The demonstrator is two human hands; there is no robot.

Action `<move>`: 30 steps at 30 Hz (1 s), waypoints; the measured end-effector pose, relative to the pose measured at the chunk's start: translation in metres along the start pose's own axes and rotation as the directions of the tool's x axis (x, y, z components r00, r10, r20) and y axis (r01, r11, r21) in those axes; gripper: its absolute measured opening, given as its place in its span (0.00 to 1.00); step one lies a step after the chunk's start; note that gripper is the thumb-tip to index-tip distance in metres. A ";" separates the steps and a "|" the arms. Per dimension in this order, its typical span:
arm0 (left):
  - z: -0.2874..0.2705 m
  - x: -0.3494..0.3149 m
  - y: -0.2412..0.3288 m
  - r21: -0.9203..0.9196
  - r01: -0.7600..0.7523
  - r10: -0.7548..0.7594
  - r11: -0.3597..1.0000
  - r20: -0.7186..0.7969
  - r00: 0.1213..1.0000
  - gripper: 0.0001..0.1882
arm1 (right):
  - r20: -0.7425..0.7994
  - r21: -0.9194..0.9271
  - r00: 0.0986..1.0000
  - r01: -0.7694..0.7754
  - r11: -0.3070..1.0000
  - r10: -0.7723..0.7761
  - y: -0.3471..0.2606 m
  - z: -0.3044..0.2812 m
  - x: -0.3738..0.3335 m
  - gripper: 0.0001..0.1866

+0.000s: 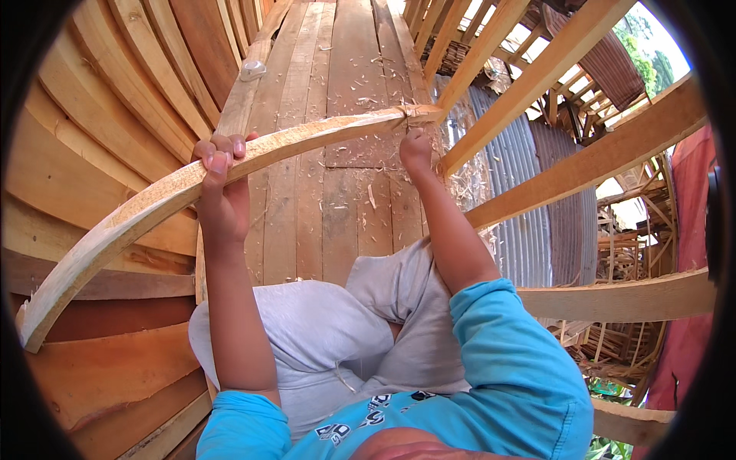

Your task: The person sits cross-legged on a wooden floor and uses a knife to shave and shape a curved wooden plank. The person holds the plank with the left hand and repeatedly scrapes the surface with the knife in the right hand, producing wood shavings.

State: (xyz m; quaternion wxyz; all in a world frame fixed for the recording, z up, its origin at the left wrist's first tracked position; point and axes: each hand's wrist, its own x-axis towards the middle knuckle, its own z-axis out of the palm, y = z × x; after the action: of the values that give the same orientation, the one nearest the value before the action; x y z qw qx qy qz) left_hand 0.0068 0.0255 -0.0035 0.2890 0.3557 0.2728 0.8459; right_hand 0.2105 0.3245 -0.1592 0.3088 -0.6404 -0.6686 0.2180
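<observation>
A long curved wooden beam (307, 136) arcs from the lower left up to the right side of the plank floor. Its top face looks rough and pale, as if freshly cut. My left hand (222, 169) grips the beam around its middle, thumb and fingers over its edge. Close to the beam's right end, my right hand (416, 147) is closed in a fist just below the wood. A thin dark strand or stick (406, 115) shows at the beam above that fist. Whatever the fist holds is hidden.
Wood shavings (372, 197) litter the plank floor (299, 222). Overlapping curved planks (100, 172) form a wall at left. Upright timbers (537, 84) stand along the right, with corrugated metal sheets (514, 176) beyond. A small clear object (252, 70) lies near the far left floor edge.
</observation>
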 end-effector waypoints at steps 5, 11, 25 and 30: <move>-0.019 -0.006 0.008 0.023 -0.034 0.035 0.999 -0.036 0.999 0.13 | 0.264 0.115 0.927 0.245 0.963 -0.268 -0.090 -0.020 -0.079 0.33; 0.002 0.005 -0.006 -0.015 0.011 -0.011 1.000 0.021 1.000 0.13 | -0.028 0.094 1.000 0.006 0.996 -0.004 0.024 -0.002 0.014 0.32; -0.007 0.000 -0.003 0.012 -0.001 0.001 1.000 0.018 1.000 0.12 | -0.052 0.160 0.988 -0.136 0.978 0.146 0.014 0.030 -0.015 0.34; -0.011 -0.005 0.005 -0.008 -0.014 0.014 1.000 -0.011 1.000 0.12 | 0.173 -0.060 0.931 0.335 0.940 -0.321 0.005 -0.001 -0.013 0.33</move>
State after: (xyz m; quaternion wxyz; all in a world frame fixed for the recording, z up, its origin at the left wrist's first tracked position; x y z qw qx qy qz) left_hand -0.0006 0.0160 -0.0088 0.2831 0.3519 0.2684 0.8509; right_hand 0.2150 0.3123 -0.1635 0.2575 -0.5130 -0.7979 0.1841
